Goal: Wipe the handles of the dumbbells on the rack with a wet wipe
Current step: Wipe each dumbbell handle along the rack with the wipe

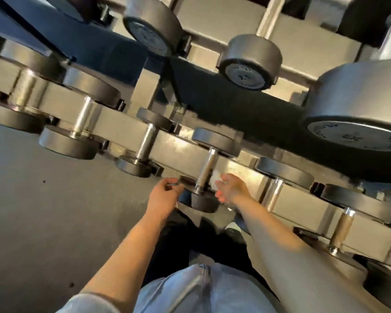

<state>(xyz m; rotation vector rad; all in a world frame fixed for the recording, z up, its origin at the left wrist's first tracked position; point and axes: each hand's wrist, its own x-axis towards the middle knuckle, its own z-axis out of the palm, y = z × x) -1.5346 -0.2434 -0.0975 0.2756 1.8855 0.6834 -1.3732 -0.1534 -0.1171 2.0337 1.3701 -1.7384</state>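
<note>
Grey gym floor (43, 211), dumbbell rack (174, 150); left grip (165, 195) curled, right grip (230, 188) holds wipe (216, 178).

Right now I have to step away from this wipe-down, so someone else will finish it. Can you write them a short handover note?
Left hand: fingers curled on the near head of the lower-row dumbbell in front of you, steadying it.
Right hand: beside that dumbbell's handle, fingers curled around the white wet wipe.
The wipe is at the handle's right side; the blur hides whether it touches.
Done: cannot tell which handles are already wiped.
Left: this handle, probably the lower-row handles on either side, such as the next one to the right, and the upper row.
</note>
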